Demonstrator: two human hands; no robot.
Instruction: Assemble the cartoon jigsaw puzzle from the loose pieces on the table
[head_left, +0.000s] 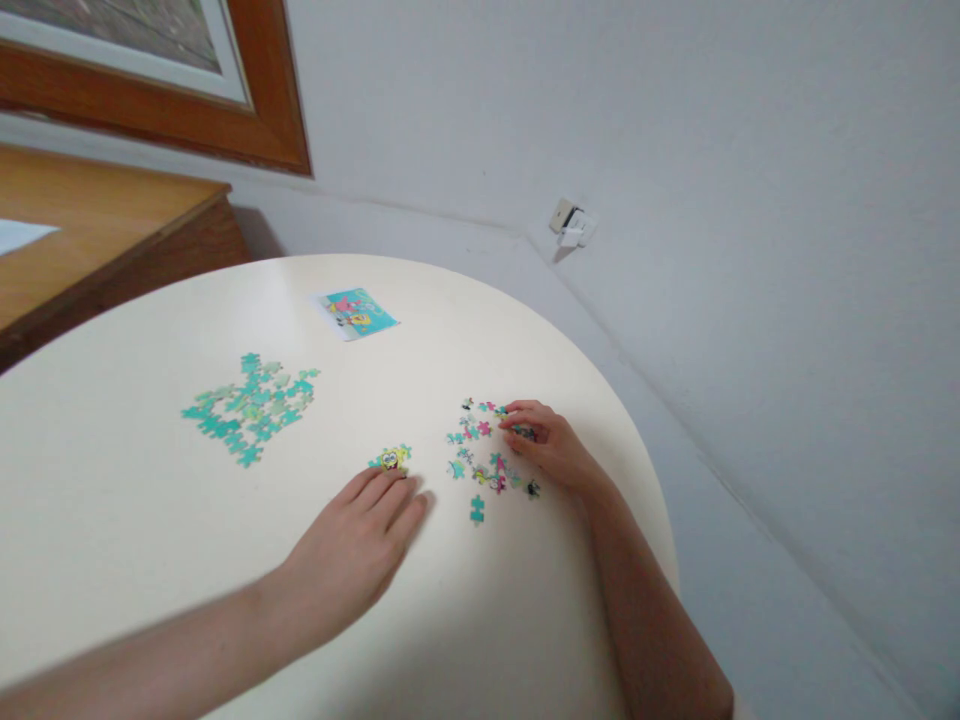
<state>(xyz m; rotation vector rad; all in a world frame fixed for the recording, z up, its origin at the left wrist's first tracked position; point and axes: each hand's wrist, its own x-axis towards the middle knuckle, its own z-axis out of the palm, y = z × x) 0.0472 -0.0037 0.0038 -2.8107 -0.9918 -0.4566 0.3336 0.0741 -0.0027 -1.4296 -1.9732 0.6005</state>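
Note:
My left hand (367,535) lies palm down on the table, fingers stretched out. Its fingertips touch a small joined patch of jigsaw pieces (390,458) with a yellow cartoon face, partly covered by them. To the right, my right hand (551,445) reaches over a loose group of puzzle pieces (484,430) in pink, teal, yellow and black. The thumb and fingers there are curved and apart; some pieces beneath them are hidden. A single teal puzzle piece (477,510) lies nearer to me.
The white round table (300,540) carries a spread pile of teal and green puzzle pieces (251,410) at left. Behind it lies a cartoon reference picture (358,313). A wooden desk (112,230), a framed picture (270,90) and a wall socket with a plug (574,225) are beyond.

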